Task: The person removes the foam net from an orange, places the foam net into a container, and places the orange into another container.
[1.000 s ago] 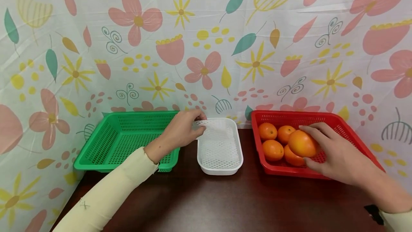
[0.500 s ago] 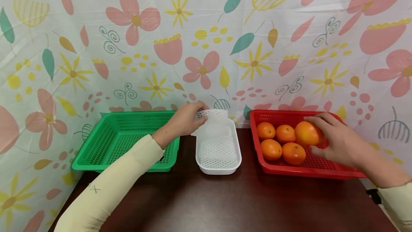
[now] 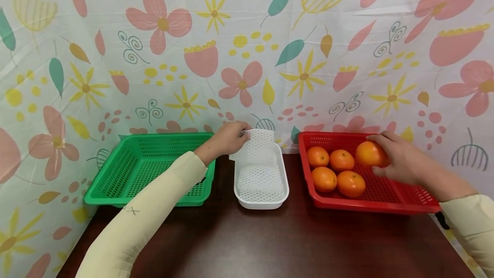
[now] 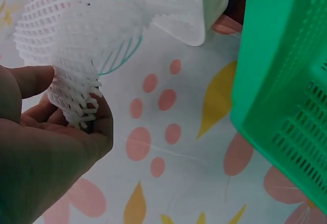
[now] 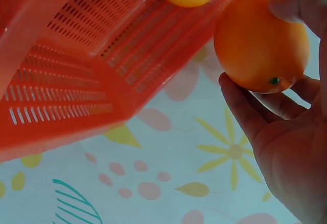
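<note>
At the back of the white tray (image 3: 266, 205), my left hand (image 3: 227, 139) pinches the end of a white foam net (image 3: 261, 138). The left wrist view has thumb and fingers closed on the netting (image 4: 71, 91), which is raised and widens away from them. More netting lies inside the tray. Over the red basket (image 3: 376, 206), my right hand (image 3: 405, 160) holds an orange (image 3: 368, 153). In the right wrist view, thumb and fingers are around that orange (image 5: 260, 42). Several other oranges (image 3: 324, 179) rest in the basket's left part.
To the left stands a green slotted basket (image 3: 148, 173), behind the left forearm. A dark brown table (image 3: 247, 243) bears all three containers. A flower-printed cloth (image 3: 243, 25) hangs close behind them.
My left hand has lifted the net's back end up out of the tray. My right hand has moved the held orange up and slightly right, away from the other oranges.
</note>
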The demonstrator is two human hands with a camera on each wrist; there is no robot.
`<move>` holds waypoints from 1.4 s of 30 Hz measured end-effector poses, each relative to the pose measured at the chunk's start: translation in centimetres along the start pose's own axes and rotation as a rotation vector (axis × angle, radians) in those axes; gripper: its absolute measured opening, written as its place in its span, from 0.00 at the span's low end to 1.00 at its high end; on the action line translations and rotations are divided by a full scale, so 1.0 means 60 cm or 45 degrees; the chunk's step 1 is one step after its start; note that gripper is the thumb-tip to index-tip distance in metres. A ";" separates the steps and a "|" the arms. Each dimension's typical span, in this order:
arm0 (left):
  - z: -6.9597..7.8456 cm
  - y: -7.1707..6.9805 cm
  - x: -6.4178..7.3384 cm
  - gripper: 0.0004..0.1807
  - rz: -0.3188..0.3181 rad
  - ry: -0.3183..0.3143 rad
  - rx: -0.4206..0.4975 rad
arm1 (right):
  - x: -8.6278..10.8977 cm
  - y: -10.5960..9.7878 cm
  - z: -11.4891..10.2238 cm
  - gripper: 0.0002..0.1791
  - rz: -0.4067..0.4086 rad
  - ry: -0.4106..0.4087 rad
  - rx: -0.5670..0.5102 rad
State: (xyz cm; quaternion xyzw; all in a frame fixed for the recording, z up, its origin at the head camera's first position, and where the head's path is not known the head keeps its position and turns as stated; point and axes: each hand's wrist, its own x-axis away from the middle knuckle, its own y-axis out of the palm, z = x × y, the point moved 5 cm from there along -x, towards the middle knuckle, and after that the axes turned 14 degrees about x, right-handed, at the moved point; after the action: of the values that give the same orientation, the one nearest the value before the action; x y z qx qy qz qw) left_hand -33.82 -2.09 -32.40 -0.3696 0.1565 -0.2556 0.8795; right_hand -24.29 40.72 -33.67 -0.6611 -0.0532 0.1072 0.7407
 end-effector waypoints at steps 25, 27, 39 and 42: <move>-0.036 0.045 -0.039 0.14 -0.104 -0.075 0.041 | -0.076 0.075 0.034 0.49 -0.196 0.009 0.070; -0.037 0.050 -0.040 0.14 -0.112 -0.066 0.018 | -0.081 0.079 0.036 0.49 -0.195 0.005 0.081; -0.052 0.053 -0.044 0.16 -0.089 -0.075 -0.037 | -0.099 0.094 0.043 0.49 -0.266 -0.004 0.195; -0.056 0.052 -0.044 0.18 -0.085 -0.079 -0.059 | -0.099 0.098 0.045 0.49 -0.299 0.015 0.206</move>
State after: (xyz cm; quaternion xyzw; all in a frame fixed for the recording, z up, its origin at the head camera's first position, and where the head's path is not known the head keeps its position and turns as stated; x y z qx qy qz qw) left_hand -36.50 -0.67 -36.72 -0.4026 0.1227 -0.2697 0.8661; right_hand -31.19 42.57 -38.83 -0.5889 -0.1170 0.0197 0.7994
